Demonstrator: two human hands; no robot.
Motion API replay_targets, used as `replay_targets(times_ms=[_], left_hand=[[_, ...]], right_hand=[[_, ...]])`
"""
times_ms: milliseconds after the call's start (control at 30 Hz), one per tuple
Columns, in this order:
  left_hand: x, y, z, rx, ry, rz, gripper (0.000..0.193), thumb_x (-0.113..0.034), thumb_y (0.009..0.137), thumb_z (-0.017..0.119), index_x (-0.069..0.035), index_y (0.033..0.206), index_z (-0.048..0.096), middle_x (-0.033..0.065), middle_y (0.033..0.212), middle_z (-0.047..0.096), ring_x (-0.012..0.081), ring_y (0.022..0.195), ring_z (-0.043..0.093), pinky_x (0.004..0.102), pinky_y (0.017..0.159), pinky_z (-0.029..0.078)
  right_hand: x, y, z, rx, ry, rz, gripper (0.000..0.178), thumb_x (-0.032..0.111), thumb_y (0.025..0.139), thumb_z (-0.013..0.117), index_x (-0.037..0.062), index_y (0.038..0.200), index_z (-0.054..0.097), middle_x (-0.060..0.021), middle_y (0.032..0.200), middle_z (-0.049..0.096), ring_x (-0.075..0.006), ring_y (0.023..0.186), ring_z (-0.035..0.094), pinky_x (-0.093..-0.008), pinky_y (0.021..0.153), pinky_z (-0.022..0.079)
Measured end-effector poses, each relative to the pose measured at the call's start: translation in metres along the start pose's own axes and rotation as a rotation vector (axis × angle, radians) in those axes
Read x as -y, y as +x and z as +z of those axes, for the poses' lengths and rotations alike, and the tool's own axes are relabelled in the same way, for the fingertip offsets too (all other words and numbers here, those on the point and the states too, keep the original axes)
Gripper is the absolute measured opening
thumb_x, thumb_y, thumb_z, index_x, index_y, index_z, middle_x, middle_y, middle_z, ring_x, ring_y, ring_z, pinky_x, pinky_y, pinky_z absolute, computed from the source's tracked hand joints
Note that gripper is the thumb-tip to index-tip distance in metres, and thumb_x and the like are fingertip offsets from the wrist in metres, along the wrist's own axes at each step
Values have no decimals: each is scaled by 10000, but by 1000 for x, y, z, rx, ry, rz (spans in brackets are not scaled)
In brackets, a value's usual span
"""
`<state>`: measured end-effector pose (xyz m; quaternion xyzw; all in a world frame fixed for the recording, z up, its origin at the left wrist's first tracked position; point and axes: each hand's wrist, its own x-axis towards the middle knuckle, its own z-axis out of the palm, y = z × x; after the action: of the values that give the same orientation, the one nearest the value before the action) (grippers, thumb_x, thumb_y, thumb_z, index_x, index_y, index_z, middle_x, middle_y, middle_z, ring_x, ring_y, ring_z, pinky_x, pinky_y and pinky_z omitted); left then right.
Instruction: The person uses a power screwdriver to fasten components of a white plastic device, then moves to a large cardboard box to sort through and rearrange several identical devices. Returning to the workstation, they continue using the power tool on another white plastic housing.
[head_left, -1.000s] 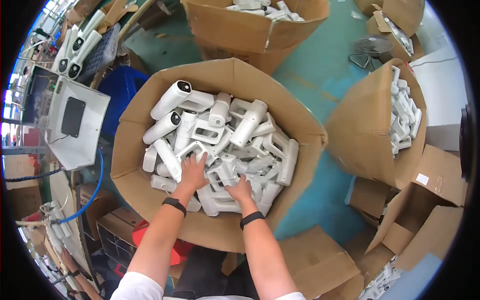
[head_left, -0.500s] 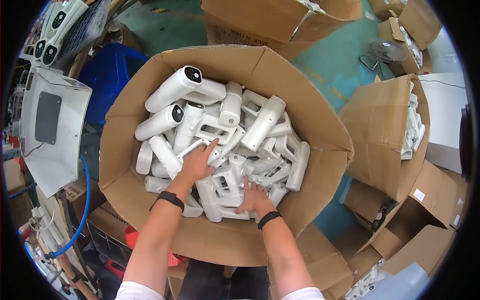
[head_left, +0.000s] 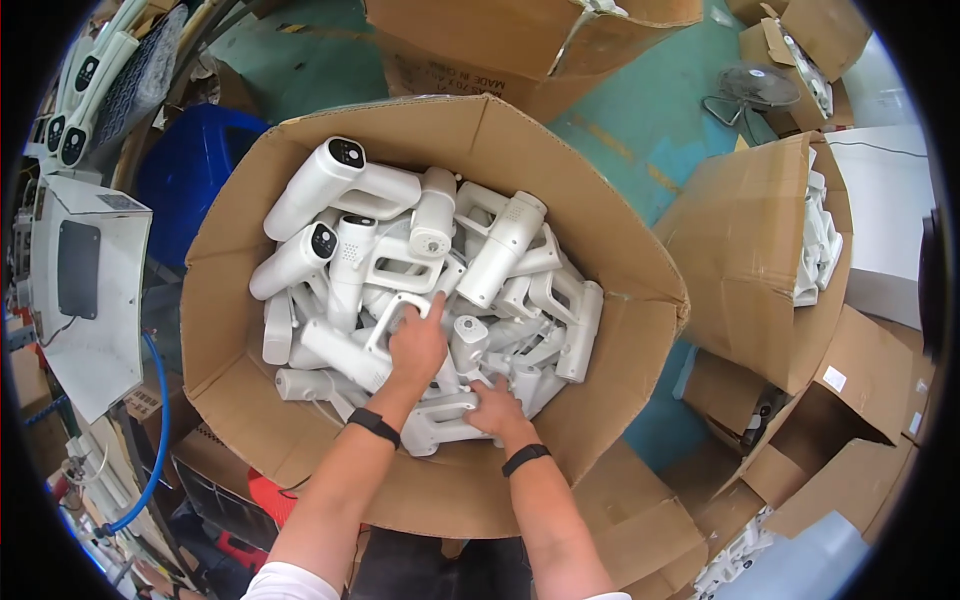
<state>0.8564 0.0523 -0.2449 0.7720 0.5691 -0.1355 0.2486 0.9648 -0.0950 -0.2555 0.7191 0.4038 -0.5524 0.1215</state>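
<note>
A large cardboard box (head_left: 590, 420) holds a heap of white plastic handheld device housings (head_left: 505, 250), tube-shaped with loop handles. My left hand (head_left: 418, 348) is at the middle of the heap, fingers bent around the loop handle of a tilted white housing (head_left: 345, 355), the index finger stretched forward. Lower and to the right, my right hand (head_left: 497, 408) has its fingers curled on another white housing (head_left: 432, 425) near the box's near wall. Its thumb is partly hidden. Some housings at the upper left bear black oval button panels (head_left: 347, 153).
More cardboard boxes stand beyond and to the right, one box (head_left: 740, 260) holding white parts. A fan (head_left: 755, 88) is on the floor at the far right. On the left are a blue stool (head_left: 190, 165), a white panelled stand (head_left: 95, 290) and a blue hose (head_left: 160, 440).
The housing under my left hand has swung and its tube now lies lower and more level. My right hand has drawn slightly nearer me, its fingers more curled. The view has shifted slightly.
</note>
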Motion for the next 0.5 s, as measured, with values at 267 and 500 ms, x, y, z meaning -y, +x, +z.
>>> replay_targets(times_ms=[267, 500], left_hand=[[16, 52, -13, 390, -811, -299, 1044, -312, 745, 716, -95, 1509, 39, 282, 1298, 493, 364, 1065, 596, 418, 877, 491], [-20, 62, 28, 142, -797, -441, 1054, -253, 684, 749, -47, 1490, 102, 246, 1355, 450, 348, 1223, 478, 391, 1003, 403]], right_hand=[[-9, 0, -3, 232, 54, 72, 738, 451, 725, 587, 287, 1419, 401, -256, 1390, 401, -400, 1300, 391, -471, 1046, 358], [-4, -12, 9, 207, 61, 124, 720, 463, 719, 555, 356, 1413, 394, -175, 1385, 444, -377, 1266, 451, -469, 1041, 385]])
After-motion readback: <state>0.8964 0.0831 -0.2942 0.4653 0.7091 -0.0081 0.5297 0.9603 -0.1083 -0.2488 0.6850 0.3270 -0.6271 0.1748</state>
